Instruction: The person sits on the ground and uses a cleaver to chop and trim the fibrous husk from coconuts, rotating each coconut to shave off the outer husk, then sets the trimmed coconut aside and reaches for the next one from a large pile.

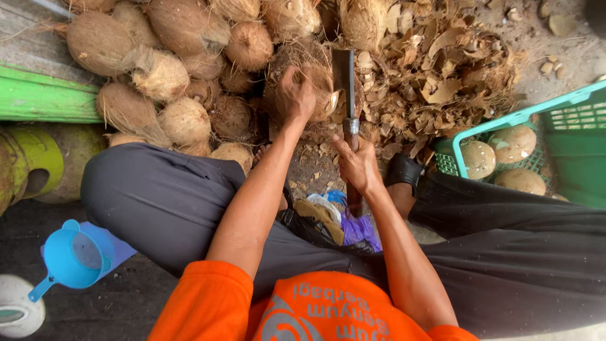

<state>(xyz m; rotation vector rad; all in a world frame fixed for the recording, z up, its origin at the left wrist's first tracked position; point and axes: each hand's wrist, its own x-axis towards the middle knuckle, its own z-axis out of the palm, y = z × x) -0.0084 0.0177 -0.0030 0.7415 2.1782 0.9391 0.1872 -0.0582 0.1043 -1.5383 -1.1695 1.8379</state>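
Brown, fibrous husk covers the coconut [303, 69] that the left hand [297, 95] presses on from above, fingers curled over its top. It sits on the ground just ahead of the person's knees, at the near edge of a pile of coconuts [170, 69] that spreads up and to the left. The right hand [358, 165] is closed around the handle of a cleaver [344, 85], whose dark blade points away from the person and lies against the right side of the held coconut, touching it. A metal band joins blade and handle just above the fist.

To the right of the blade lies a heap of husk scraps [442, 69], dry and curled, spread over the ground. Farther right stands a green crate [555, 126] with a mesh wall; three peeled, pale coconuts [511, 144] rest inside it. The person sits with legs apart in dark trousers [170, 202] and wears an orange shirt [315, 309]. A black shoe [404, 169] shows near the right hand. Between the legs lie bits of plastic bag [353, 224], blue and purple among them. At the lower left, a blue scoop [76, 257] sits on the floor beside a white container [19, 312], and a green plank [44, 98] runs along the left edge.
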